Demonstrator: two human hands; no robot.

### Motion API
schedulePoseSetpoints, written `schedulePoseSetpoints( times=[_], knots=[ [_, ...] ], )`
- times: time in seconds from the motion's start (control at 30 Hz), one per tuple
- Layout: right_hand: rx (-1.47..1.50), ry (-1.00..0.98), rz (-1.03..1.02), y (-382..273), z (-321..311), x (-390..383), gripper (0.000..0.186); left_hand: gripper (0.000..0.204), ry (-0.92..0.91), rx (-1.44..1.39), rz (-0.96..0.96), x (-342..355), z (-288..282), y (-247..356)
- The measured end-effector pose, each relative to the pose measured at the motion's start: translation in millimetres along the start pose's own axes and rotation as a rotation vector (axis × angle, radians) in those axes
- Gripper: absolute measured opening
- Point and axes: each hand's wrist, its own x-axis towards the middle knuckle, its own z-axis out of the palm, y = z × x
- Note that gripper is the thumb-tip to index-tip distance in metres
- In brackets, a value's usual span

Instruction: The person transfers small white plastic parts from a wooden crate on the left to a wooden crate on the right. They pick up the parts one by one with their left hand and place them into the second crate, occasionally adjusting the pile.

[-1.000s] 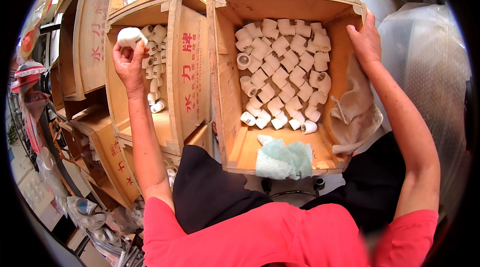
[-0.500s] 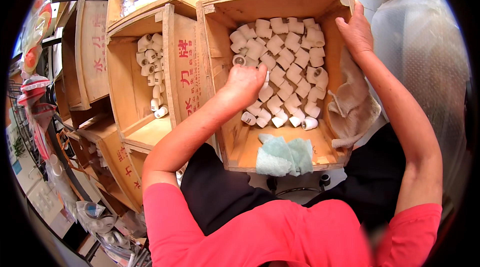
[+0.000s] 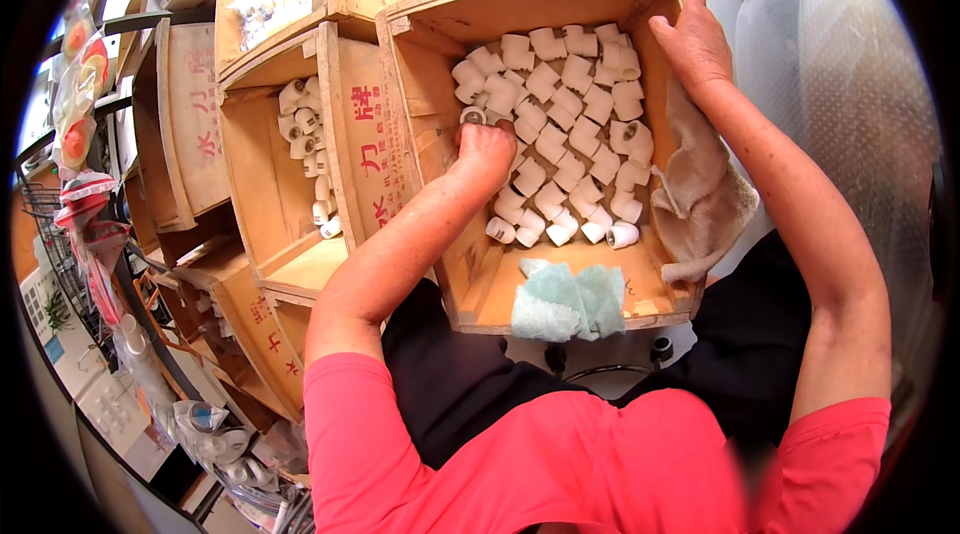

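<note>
A wooden box (image 3: pixel 425 74) sits tilted in front of me, filled with several rows of white plastic pipe elbows (image 3: pixel 551 142). My left hand (image 3: pixel 487 149) is down among the elbows at the box's left side, its fingers curled closed. What lies inside those fingers is hidden; one elbow (image 3: pixel 472 116) with its open end up is just beyond the knuckles. Over the top of the right wall, my right hand (image 3: pixel 695 39) grips the box, thumb inside and fingers outside. A beige cloth (image 3: pixel 705 184) drapes that same wall, and a pale green cloth (image 3: pixel 570 299) hangs on the near edge.
Left of my box stand stacked wooden boxes, one (image 3: pixel 285 184) with more white elbows, another above with a clear plastic bag (image 3: pixel 280 4). Bubble wrap (image 3: pixel 840 124) rises at the right. Bagged parts (image 3: pixel 215 439) hang along the far left. Chair casters (image 3: pixel 660 346) show beneath the box.
My left hand has shifted slightly left and up among the elbows, and the white piece by its fingertips no longer shows. The right hand keeps its grip; the whole view has shifted a little.
</note>
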Motion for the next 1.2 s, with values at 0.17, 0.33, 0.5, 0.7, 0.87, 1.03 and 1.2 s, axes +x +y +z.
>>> schedulePoseSetpoints(
  times=[0.17, 0.33, 0.5, 0.7, 0.87, 1.03, 1.2],
  knots=[
    [0.023, -0.018, 0.043, -1, 0, 1, 0.061, 0.029, 0.07, -0.07, 0.07, -3, -2, -5],
    [-0.008, 0.031, 0.0, 3, 3, 2, 0.061, 0.038, 0.186, -0.484, 0.093, -20, -41, -27],
    [-0.009, 0.042, -0.051, 0, 3, 2, 0.06, 0.024, 0.107, -1.616, 0.304, -80, -112, -112],
    [0.016, 0.054, -0.082, 13, 9, 7, 0.06, 0.023, 0.61, -1.925, 0.028, -142, -43, -232],
    [0.024, 0.051, -0.061, 10, 11, 6, 0.061, 0.027, 0.588, -1.875, -0.719, -161, 86, -261],
    [0.001, 0.044, -0.057, 10, 10, 7, 0.062, 0.024, 0.158, -1.525, -1.084, -164, 226, -264],
    [-0.013, 0.065, -0.078, 13, 13, 9, 0.062, 0.038, -0.299, -0.817, -0.939, -148, 327, -259]
  ],
)
